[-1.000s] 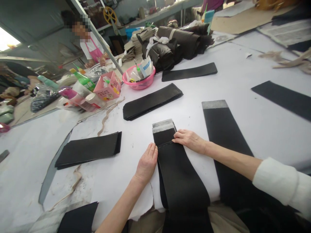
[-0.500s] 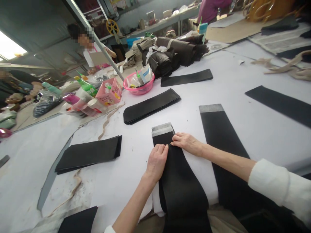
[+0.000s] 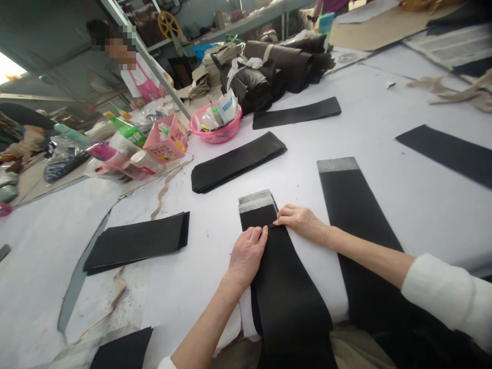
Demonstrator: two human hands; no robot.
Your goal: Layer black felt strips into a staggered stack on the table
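The right hand [image 3: 303, 224] has a narrow grip, pinching the top edge of the black strip [image 3: 286, 292]. The left hand [image 3: 246, 252] presses down loosely beside it on the white surface [image 3: 403, 205]. Beyond lie stacked strips [image 3: 238, 161], then a pink bowl [image 3: 217, 134].

A wide table [image 3: 384, 205] under white sheeting carries black fabric: a grey-ended pile of strips [image 3: 257, 210] at the near edge, a long strip [image 3: 346, 205] just beside it, and two flat stacks [image 3: 238, 161] to the left. Along the far side sit a pink basin [image 3: 217, 134], a pink box [image 3: 169, 141], a green bottle [image 3: 128, 132] and dark fabric rolls [image 3: 277, 66].
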